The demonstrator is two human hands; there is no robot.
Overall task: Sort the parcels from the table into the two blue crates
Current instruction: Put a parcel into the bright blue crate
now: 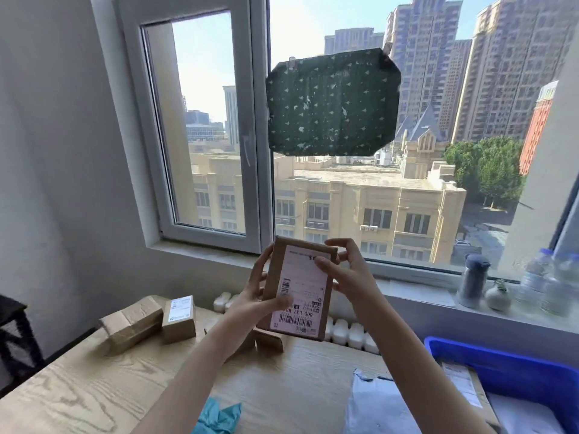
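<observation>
Parcel: the person is holding a flat cardboard parcel (pixel 297 289) up in front of the window, clear of the table (pixel 94 386), with its pink label (pixel 302 277) facing the camera.

Left hand: the left hand (pixel 253 296) is gripping the parcel's lower left side, with its thumb (pixel 282 300) lying across the label near the barcodes and its fingers wrapping round behind.

Right hand: the right hand (pixel 347 270) is pinching the upper right corner, with its thumb (pixel 322 263) pressing on the label and its fingers curling over the top edge.

Long axis: the parcel is standing nearly upright, its long axis running up and down and leaning slightly to the right at the top.

Way to the crate: a blue crate (pixel 507 364) is sitting low to the right of the parcel, on the right hand's side, so that hand is the nearer one. It is already holding a labelled parcel. The second crate is not showing.

Likely step: the person appears to be reading the label to choose a crate. If this crate is the choice, the parcel is probably going down and to the right, passing over a grey bag (pixel 376 402) on the table.

Waiting: two cardboard boxes (pixel 131 324) are lying on the table's far left, well apart from the crate.
</observation>
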